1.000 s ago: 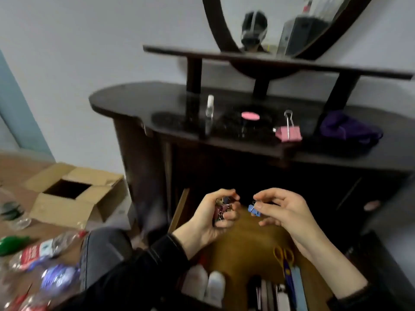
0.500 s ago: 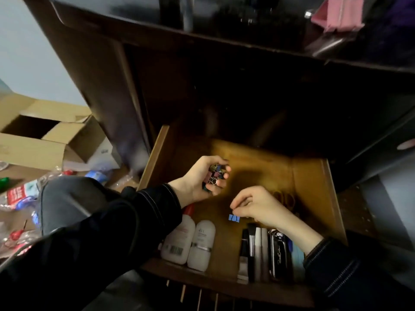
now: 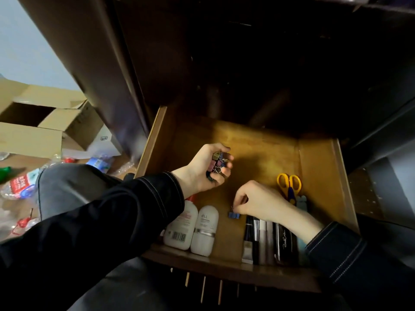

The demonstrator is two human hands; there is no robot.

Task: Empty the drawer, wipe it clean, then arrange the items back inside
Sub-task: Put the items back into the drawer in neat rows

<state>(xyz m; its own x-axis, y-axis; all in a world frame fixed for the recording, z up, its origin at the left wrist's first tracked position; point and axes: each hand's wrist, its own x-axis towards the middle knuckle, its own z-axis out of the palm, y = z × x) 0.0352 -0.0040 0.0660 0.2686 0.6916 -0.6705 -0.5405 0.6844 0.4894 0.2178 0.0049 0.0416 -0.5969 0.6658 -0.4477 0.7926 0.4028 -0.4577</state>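
Drawer (image 3: 318, 167) stands pulled out: warm brown wood, bare floor toward the back edge.

We note the left hand (image 3: 202, 173) curled round a bunch of small binder clips (image 3: 217, 163) in pink, dark blue and brass tones. Their wire handles stick out between the fingers. It hangs over the drawer floor nearer the left wall.

The right hand (image 3: 258, 203) pinches the wire handle of a single blue binder clip (image 3: 234, 215), body downward, near the front edge. We cannot tell whether the clip touches the wood.

Two white bottles (image 3: 193, 230) lie side by side at the front-left corner, long axes running front to back. The right one reads "ell"; the left one shows a barcode, its pinkish print unreadable.

Right of the clip, dark tubes (image 3: 258, 234) and a black case (image 3: 284, 241) lie front to back. The silver script on the case is illegible to us.

Yellow-handled scissors (image 3: 289, 184) lie toward the right wall, handles to the back.
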